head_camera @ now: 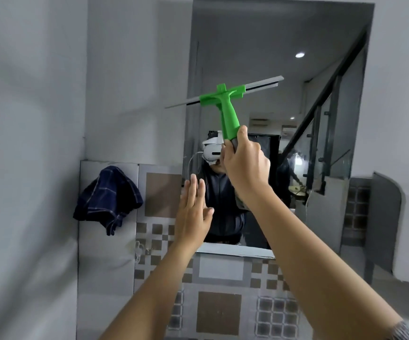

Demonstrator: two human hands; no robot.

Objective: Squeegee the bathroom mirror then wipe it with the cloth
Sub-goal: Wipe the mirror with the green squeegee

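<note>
The tall bathroom mirror [321,69] hangs on the wall ahead. My right hand [246,165] is shut on the lower grip of a green squeegee [225,106], held upright before the mirror's left half. Its grey blade tilts up to the right, and the blade's left end reaches past the mirror's left edge. My left hand [192,212] is flat with fingers apart, at the mirror's lower left edge, holding nothing. A dark blue checked cloth [109,200] hangs on the tiled wall left of the mirror, apart from both hands.
Patterned grey and brown tiles [219,310] cover the wall below and left of the mirror. A small clear hook [139,249] sits on the tiles under the cloth. The mirror reflects a person wearing a headset, a staircase and a ceiling light. A plain wall stands on the left.
</note>
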